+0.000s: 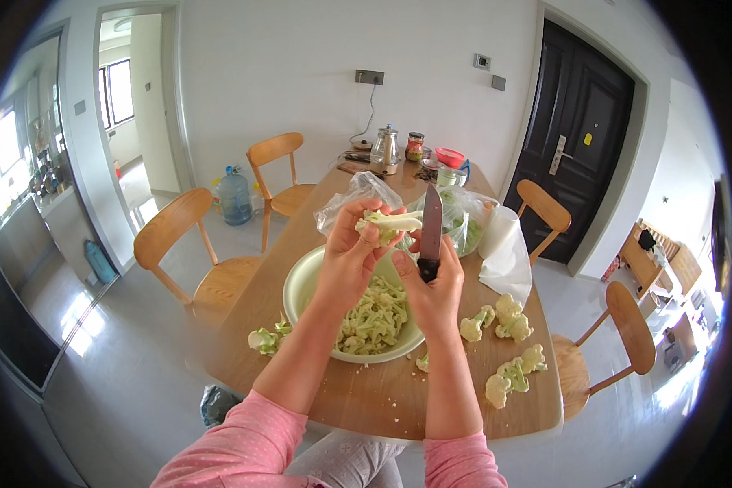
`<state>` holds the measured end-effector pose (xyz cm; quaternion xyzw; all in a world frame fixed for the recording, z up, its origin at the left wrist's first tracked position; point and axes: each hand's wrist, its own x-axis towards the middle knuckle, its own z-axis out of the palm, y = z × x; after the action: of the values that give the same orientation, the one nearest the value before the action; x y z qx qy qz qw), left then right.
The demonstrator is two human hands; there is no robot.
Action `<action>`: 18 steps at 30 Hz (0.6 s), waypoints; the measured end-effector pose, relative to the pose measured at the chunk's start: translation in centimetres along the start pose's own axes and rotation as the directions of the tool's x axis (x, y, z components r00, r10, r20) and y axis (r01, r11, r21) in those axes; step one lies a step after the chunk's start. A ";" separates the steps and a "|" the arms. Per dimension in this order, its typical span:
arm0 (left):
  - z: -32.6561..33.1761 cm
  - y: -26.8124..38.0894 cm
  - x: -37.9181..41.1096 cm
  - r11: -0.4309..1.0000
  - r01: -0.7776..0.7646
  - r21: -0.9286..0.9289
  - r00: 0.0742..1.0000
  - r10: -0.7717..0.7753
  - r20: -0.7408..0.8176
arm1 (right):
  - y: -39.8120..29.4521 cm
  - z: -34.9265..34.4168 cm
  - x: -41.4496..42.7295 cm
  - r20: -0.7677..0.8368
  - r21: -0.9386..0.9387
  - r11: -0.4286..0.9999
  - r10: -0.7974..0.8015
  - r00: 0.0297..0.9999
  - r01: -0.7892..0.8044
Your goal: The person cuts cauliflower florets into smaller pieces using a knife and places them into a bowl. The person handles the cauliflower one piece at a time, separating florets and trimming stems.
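Observation:
My left hand [352,250] grips a cauliflower floret [390,226], its pale stem pointing right toward the blade. In my right hand [436,287] is a kitchen knife [431,229] with a black handle, blade upright beside the floret. Some fingers of the right hand are hidden behind the knife. Below both hands stands a pale green bowl [299,274], holding many cut cauliflower pieces [375,317]. Larger cauliflower florets [512,317] lie on the table to the right of the bowl, and a cauliflower stalk [267,340] rests at its left.
On the wooden table [366,402] are a clear plastic bag [360,195], a bag of green vegetables [470,219] and a white roll of bags or film [503,244]. Farther back stand a glass kettle [385,152], a jar [414,146] and a red bowl [449,157]. Wooden chairs [180,232] flank the table.

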<state>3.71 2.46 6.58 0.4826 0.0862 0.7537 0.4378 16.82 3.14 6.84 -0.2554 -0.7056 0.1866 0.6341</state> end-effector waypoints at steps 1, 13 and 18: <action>0.0 -0.2 -0.1 0.999 0.015 0.036 1.000 -0.015 0.003 | 0.2 0.2 0.0 -0.034 0.025 0.999 -0.031 0.999 0.031; -0.7 -0.6 -0.3 0.870 0.077 0.486 0.995 -0.094 0.012 | 1.4 -0.4 0.1 0.031 0.174 0.965 0.193 0.981 -0.196; -0.4 -0.2 -0.3 0.830 0.072 0.553 0.996 -0.094 0.011 | 0.7 -0.8 0.4 0.136 0.325 0.884 0.308 0.941 -0.337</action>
<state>3.49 2.47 6.07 0.5982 0.3123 0.6679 0.3139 17.64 3.85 6.86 -0.2468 -0.6347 0.4199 0.5999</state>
